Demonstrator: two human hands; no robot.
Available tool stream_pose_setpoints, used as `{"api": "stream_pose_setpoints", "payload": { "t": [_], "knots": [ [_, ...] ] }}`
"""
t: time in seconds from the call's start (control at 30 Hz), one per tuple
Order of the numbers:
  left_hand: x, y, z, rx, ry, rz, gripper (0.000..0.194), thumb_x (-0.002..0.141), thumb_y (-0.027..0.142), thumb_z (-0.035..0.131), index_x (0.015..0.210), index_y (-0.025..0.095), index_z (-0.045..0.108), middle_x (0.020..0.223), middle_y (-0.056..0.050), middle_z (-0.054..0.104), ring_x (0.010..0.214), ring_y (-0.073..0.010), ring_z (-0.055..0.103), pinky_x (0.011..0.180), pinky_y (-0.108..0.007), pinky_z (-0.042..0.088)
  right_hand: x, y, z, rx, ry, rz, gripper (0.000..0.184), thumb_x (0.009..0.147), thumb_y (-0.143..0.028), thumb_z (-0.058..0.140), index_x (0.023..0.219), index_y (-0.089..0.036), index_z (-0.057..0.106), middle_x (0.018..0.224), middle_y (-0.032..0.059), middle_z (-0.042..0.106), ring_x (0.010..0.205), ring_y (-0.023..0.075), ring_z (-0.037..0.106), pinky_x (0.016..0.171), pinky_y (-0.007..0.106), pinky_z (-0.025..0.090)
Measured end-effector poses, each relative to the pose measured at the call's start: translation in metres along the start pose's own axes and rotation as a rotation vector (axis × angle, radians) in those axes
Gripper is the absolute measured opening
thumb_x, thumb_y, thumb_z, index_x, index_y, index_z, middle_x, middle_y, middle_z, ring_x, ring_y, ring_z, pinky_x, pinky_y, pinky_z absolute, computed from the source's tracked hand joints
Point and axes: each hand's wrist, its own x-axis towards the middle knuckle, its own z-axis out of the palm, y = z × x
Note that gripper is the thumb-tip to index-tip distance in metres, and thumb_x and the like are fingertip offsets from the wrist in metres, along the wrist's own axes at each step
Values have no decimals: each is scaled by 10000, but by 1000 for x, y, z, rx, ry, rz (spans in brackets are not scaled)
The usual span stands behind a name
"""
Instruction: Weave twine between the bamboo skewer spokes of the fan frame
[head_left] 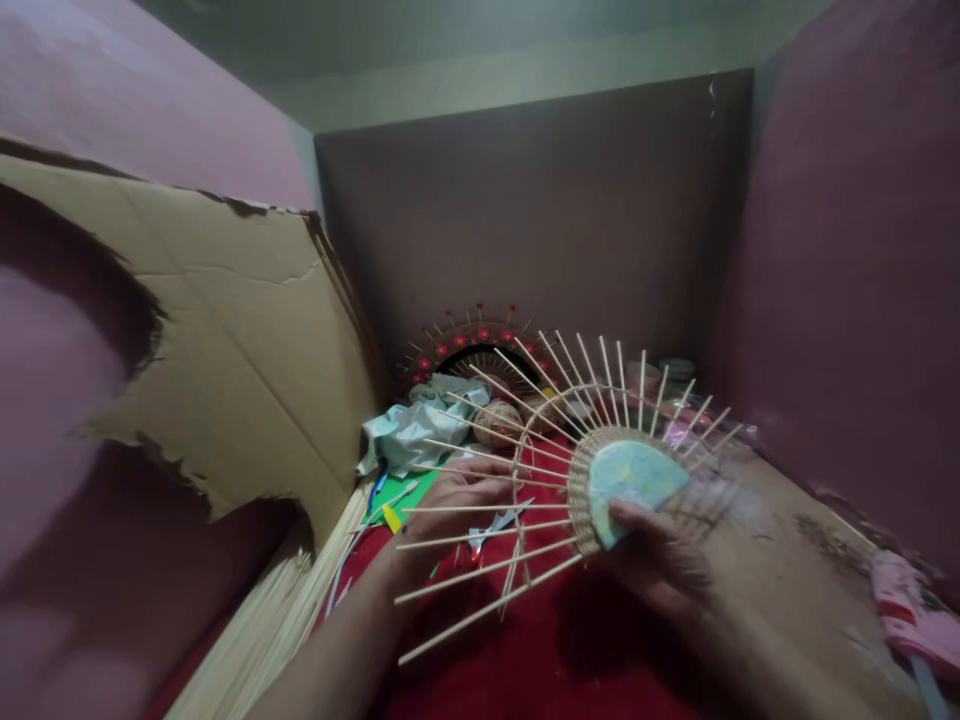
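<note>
Your right hand pinches woven disc at centre frame; left hand closed on strand among spokes; thin spokes may snap if you twist; grip looks shallow, could slip.

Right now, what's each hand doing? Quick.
Left hand: behind the radiating sticks, fingers curled around the woven strand; whether gripping it cannot be told.
Right hand: closed on the woven disc, thumb on its pale centre.
</note>
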Motion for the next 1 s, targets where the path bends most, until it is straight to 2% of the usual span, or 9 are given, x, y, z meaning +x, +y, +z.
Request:
{"api": "stream_pose_setpoints", "payload": {
  "t": [0.17,0.33,0.43,0.53,0.7,0.83,1.0],
  "knots": [
    [1,-2,-5,-26,50,-2,255,645,276,739,846,134,673,588,18,561,475,-59,470,466,-187,344,0,-2,2,-18,-25,-24,304,635,-61,695,909,-183,645,769,12,711,660,164,652,660,327,546],
    [1,2,-15,-6,17,-20,246,651,281,738,816,109,679,571,11,536,459,-47,432,431,-179,296,3,-6,0,-15,-18,-36,357,637,-77,699,966,-196,629,754,10,707,653,161,644,630,297,544],
    [0,7,-21,34,-14,-63,215,654,287,733,763,111,672,514,31,485,436,-39,397,412,-176,259,5,-8,-2,-37,-24,-50,355,643,-88,695,976,-193,629,770,19,704,672,168,641,674,322,544],
    [-2,11,-28,64,-34,-94,200,664,270,721,779,113,676,474,46,445,410,-29,354,400,-170,231,6,-11,-3,-62,-33,-60,319,647,-98,689,950,-186,643,781,34,703,688,175,640,704,343,540],
    [-3,12,-45,84,-20,-134,227,653,217,721,851,110,686,564,5,520,458,-41,411,428,-172,293,6,-14,-3,-82,-26,-101,291,635,-91,697,897,-209,652,753,14,703,664,159,640,674,321,539],
    [-1,11,-56,62,-75,-77,210,723,269,670,863,113,671,490,50,406,417,-17,287,387,-144,187,6,-16,-1,-79,-8,-112,319,613,-73,710,896,-205,644,738,-7,705,645,146,648,640,289,542],
    [1,9,-59,53,-89,-63,261,745,334,640,861,100,648,532,46,380,432,-21,278,379,-139,160,7,-20,-1,-80,13,-130,267,608,-57,709,838,-177,646,691,-6,691,627,140,643,642,290,554]
  ]
}}
